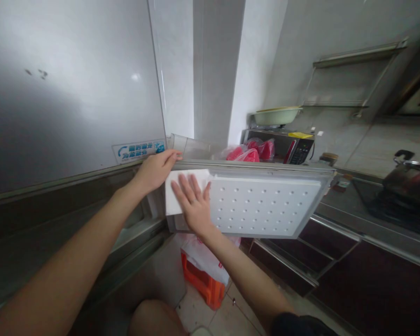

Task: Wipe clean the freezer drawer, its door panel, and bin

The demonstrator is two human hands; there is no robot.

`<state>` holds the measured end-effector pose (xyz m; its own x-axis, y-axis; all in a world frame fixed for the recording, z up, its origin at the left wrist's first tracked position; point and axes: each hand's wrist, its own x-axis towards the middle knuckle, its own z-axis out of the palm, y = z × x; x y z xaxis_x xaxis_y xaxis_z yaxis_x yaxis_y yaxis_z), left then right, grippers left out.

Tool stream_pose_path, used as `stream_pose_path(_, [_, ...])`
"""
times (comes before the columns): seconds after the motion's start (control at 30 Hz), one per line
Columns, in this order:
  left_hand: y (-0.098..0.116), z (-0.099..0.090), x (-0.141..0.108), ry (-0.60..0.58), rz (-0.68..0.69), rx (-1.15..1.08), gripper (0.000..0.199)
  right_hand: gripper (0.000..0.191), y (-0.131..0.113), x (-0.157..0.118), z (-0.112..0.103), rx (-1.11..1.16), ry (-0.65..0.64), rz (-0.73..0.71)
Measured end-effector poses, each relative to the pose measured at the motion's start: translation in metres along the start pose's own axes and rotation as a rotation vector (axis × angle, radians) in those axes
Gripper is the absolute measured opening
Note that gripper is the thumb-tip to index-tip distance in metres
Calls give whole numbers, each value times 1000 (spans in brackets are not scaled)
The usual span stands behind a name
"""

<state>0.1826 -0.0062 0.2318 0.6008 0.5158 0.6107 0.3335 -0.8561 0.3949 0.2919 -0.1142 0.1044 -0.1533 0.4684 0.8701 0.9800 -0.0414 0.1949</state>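
Note:
An open fridge door (266,205), white and dimpled on its inner face, spans the middle of the view. My right hand (196,203) lies flat with spread fingers on a white cloth (175,198), pressing it against the left end of that inner face. My left hand (156,171) is closed over the door's top edge near the hinge side, just above and left of the cloth. Above it is the closed upper door (73,84), grey with a blue label (140,150). Beneath, the dark compartment (73,224) lies behind my left forearm.
An orange stool (205,284) with a white plastic bag stands on the tiled floor under the door. Behind the door are a microwave (299,148), a pale green basin (276,115) and red items in clear plastic (248,153). A pot (411,182) sits at the right.

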Motion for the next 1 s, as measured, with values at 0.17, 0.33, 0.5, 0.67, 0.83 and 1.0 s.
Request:
stream_pose_path(0.17, [0, 0, 0, -18, 5, 4, 47, 48, 0, 21, 12, -38, -135, -260])
stream_pose_path(0.33, [5, -2, -2, -29, 4, 42, 48, 52, 54, -13, -23, -99, -153, -157])
stream_pose_path(0.5, [6, -3, -2, -49, -7, 90, 48, 65, 150, -80, -87, -191, 30, 154])
stream_pose_path(0.67, [6, -1, -3, -25, -18, 113, 47, 58, 248, -131, -135, -262, 381, 519])
stream_pose_path(0.83, [7, 0, -3, -23, -19, 109, 49, 58, 254, -132, -130, -193, 504, 630])
stream_pose_path(1.0, [7, -1, -3, -25, -16, 88, 49, 72, 163, -90, -79, -140, 367, 473])
